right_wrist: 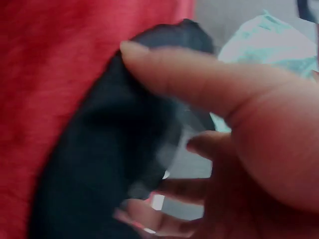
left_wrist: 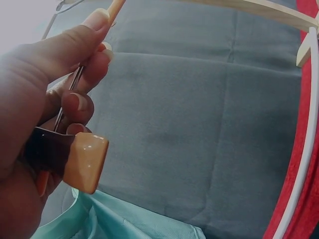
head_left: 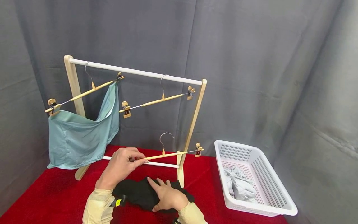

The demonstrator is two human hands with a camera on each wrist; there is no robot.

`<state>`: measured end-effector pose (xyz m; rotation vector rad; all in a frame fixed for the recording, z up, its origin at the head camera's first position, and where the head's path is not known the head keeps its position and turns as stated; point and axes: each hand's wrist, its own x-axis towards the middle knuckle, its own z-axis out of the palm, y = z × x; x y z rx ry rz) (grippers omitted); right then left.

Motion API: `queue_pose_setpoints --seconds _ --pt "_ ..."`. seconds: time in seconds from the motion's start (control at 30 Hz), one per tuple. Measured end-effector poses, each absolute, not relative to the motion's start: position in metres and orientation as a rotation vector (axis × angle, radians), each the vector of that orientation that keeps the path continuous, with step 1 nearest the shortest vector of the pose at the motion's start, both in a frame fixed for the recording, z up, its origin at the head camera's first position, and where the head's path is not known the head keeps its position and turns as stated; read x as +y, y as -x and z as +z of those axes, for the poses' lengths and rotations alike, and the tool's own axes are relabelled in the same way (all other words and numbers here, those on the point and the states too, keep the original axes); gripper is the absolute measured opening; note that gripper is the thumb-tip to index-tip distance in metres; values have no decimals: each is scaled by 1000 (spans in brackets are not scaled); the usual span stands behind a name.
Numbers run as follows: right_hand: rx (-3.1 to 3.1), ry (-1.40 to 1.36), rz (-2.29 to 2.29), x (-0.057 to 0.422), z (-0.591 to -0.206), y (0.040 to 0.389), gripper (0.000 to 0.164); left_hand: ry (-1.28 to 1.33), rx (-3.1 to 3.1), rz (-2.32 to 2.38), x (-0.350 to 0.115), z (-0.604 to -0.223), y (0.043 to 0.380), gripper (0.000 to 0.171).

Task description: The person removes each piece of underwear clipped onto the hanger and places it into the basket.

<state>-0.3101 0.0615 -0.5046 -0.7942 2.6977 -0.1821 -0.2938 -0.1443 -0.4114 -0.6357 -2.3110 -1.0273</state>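
Note:
My left hand (head_left: 124,165) pinches a clip hanger (head_left: 170,154) near its left end and holds it above the red cloth. One clip (left_wrist: 89,162) of that hanger shows beside the palm in the left wrist view; its other clip (head_left: 198,150) sticks out at the right and grips nothing. My right hand (head_left: 169,196) rests with spread fingers on a crumpled black cloth garment (head_left: 137,192). In the right wrist view the thumb (right_wrist: 174,69) lies over the edge of the dark fabric (right_wrist: 109,129), somewhat blurred.
Behind my hands stands a wooden rack with a white rail (head_left: 134,71). A light-blue garment (head_left: 81,137) hangs there from a clip hanger at the left; a bare hanger (head_left: 156,101) hangs at the right. A white basket (head_left: 268,174) holds a pale grey cloth (head_left: 241,186).

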Motion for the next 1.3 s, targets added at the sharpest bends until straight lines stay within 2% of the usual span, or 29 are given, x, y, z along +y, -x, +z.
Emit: queue_pose_setpoints --seconds 0.1,0.2,0.43,0.53,0.83,1.1,1.3 --pt "2704 829 -135 61 -509 314 107 635 -2313 -1017 -144 -411 295 14" --pt "2691 864 -124 62 -510 316 98 642 -2314 -1006 -143 -412 295 14" --pt "2668 1078 -216 70 -509 319 54 634 -2337 -983 -144 -414 296 14" --pt "2656 1164 -274 74 -507 322 45 630 -2320 -990 -144 -414 297 14" --pt "2670 1242 -467 88 -495 331 37 612 -2322 -1016 -146 -414 297 13" --pt "2651 1399 -725 100 -488 336 55 595 -2315 -1001 -151 -416 296 12" --pt "2678 1345 -813 108 -483 340 41 579 -2305 -1017 -154 -417 298 13"
